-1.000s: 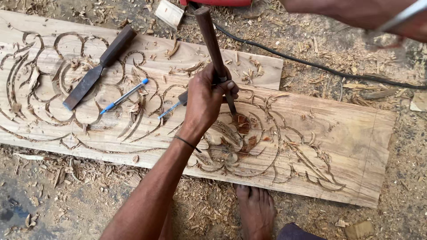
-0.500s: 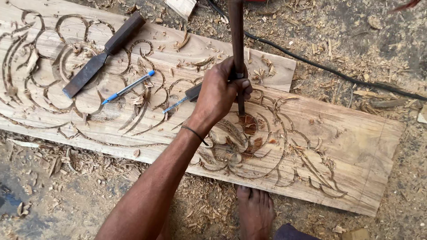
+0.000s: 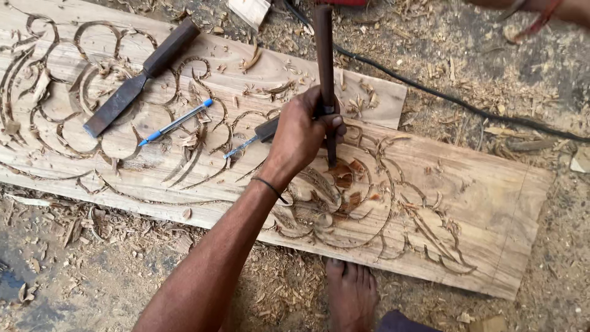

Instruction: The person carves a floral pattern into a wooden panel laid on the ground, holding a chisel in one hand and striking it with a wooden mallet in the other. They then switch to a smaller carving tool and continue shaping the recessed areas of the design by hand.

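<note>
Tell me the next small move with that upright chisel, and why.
Probably strike the chisel top with the raised right hand: the left hand grips it upright, its tip seated in the freshly cut reddish hollow of the carved plank, where the scroll is only partly cleared.

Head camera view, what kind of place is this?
Probably an open-air woodcarving workspace on the ground. A long plank cut with scrolls lies on bare dirt strewn with shavings, a spare chisel rests on it, and the left hand holds another chisel upright.
</note>
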